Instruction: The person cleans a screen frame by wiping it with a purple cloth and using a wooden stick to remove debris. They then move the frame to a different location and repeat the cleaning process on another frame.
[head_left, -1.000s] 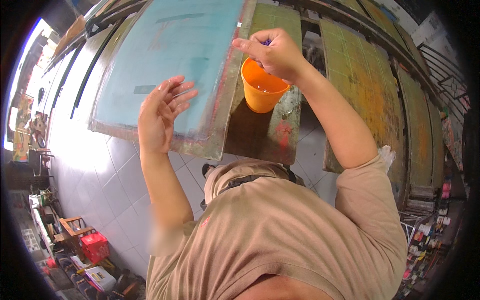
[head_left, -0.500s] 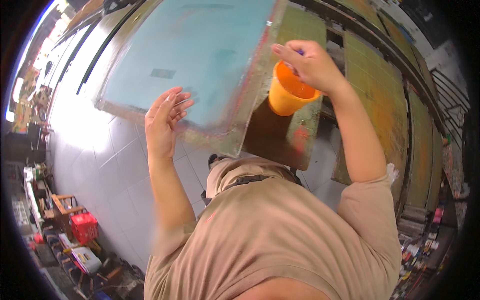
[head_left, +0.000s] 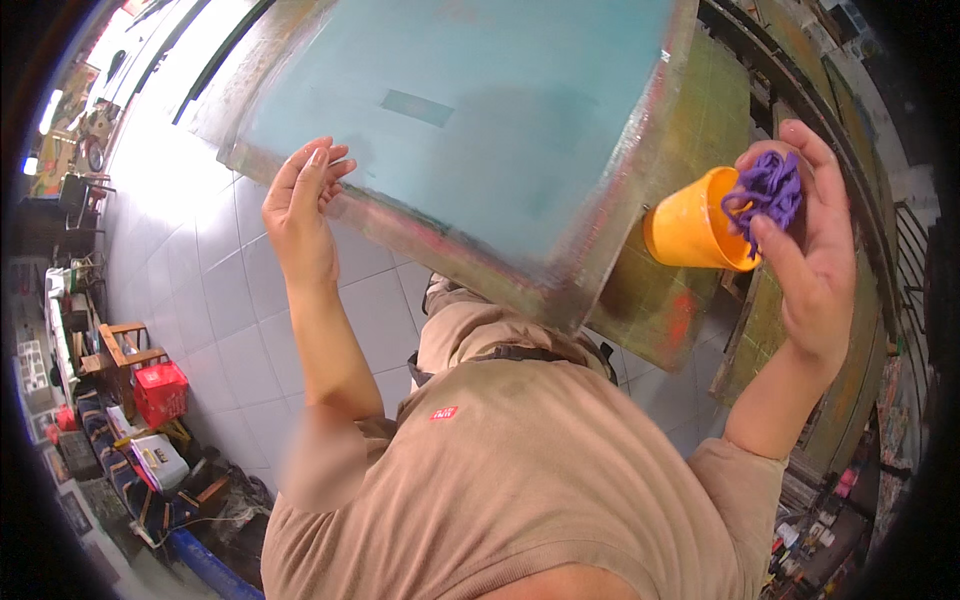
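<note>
In my right hand [head_left: 808, 235] is a bunched purple rag [head_left: 770, 195], gripped between thumb and fingers just outside the mouth of an orange plastic bucket [head_left: 690, 222]. The bucket stands on an olive-green board [head_left: 655, 315] and appears to lean toward that hand. A large framed screen [head_left: 490, 150] with teal mesh lies in front of me, its border stained pink. A small darker rectangle [head_left: 416, 108] shows on the mesh. My left hand [head_left: 305, 190] hovers by the screen's near left edge, fingers loosely bent and apart, with nothing visible in it.
More stained boards [head_left: 830, 390] lie along the right side on dark rails. Grey floor tiles [head_left: 230, 290] stretch to the left. A red crate [head_left: 160, 392], a wooden stool [head_left: 130, 345] and a white box [head_left: 160, 462] stand at the lower left.
My right hand has come up out of the bucket, bringing the purple rag into sight. The view has shifted, so screen and bucket appear farther right. My left hand stays near the screen's edge.
</note>
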